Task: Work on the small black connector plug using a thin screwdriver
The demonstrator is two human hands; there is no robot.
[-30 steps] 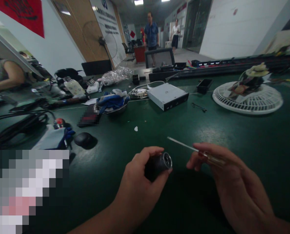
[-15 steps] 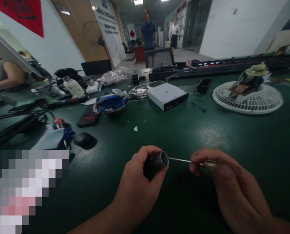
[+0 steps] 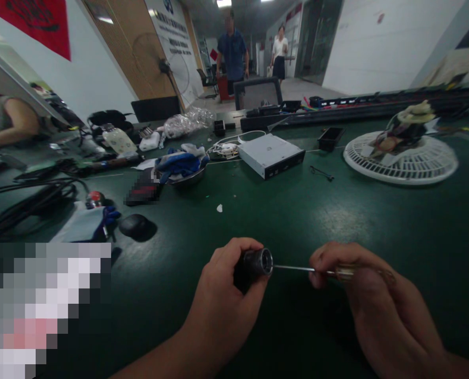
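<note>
My left hand (image 3: 230, 295) is closed round a small dark cylindrical part (image 3: 258, 261), its hollow round end facing right. In my right hand (image 3: 376, 300) is a screwdriver (image 3: 345, 272) with a yellowish see-through handle and a thin metal shaft. The shaft points left, and its tip is at the rim of the part's opening; whether it touches or reaches inside I cannot tell. Both hands are just above the green table (image 3: 297, 221).
Beyond my hands lies a silver disc drive (image 3: 271, 152), with a white fan grille (image 3: 400, 158) to its right. A black mouse (image 3: 135, 225), a bowl with blue cloth (image 3: 185, 166) and cables (image 3: 40, 205) lie left. Two people stand in the background; another sits far left.
The screwdriver and my right hand have shifted slightly right and down. The part in my left hand has turned a little. The standing person in blue has come closer.
</note>
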